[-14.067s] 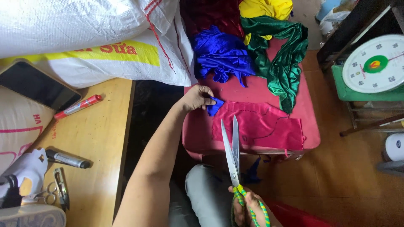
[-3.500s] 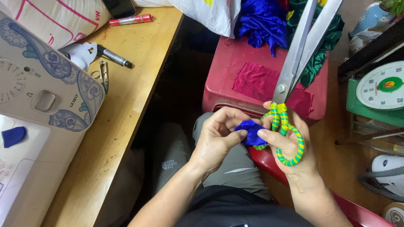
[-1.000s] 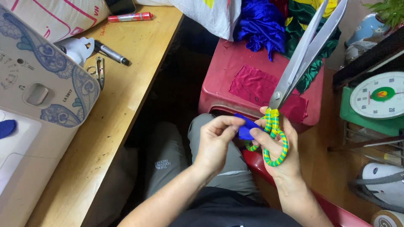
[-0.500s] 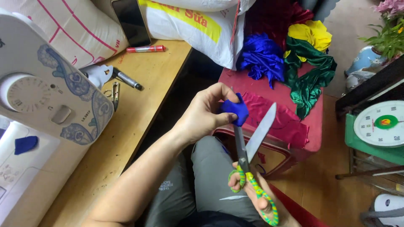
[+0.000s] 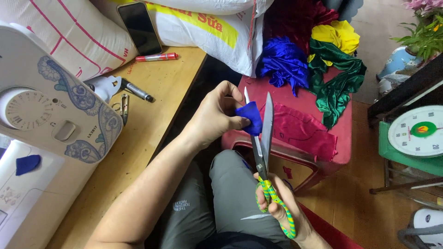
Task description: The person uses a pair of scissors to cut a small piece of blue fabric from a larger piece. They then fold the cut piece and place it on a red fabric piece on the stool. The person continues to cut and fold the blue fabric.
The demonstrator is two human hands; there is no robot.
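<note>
Your left hand (image 5: 217,113) pinches a small blue fabric piece (image 5: 249,117) between thumb and fingertips, fingers closed on it, holding it up above your lap near the centre of the view. Your right hand (image 5: 281,210), at about 5 o'clock from that scrap, is wrapped around the yellow-and-green handles of the scissors (image 5: 261,138), fingers through the loops and gripping firmly. The blades point up toward 12 o'clock and stand a little apart, with the blue fabric piece sitting between them. Behind the scissors, toward 1 o'clock, a red plastic stool (image 5: 323,152) carries a flat magenta cloth (image 5: 302,131), and at its far end lie a bunched blue cloth (image 5: 281,60), a green cloth (image 5: 339,80) and a yellow cloth (image 5: 337,37). At 9 o'clock from your left hand a wooden table (image 5: 147,120) bears a white sewing machine (image 5: 50,115), and a red marker (image 5: 156,57) lies at about 11 o'clock beside a dark phone (image 5: 139,27) leaning on a white sack (image 5: 203,27). A weighing scale (image 5: 417,131) stands well apart at 3 o'clock.
</note>
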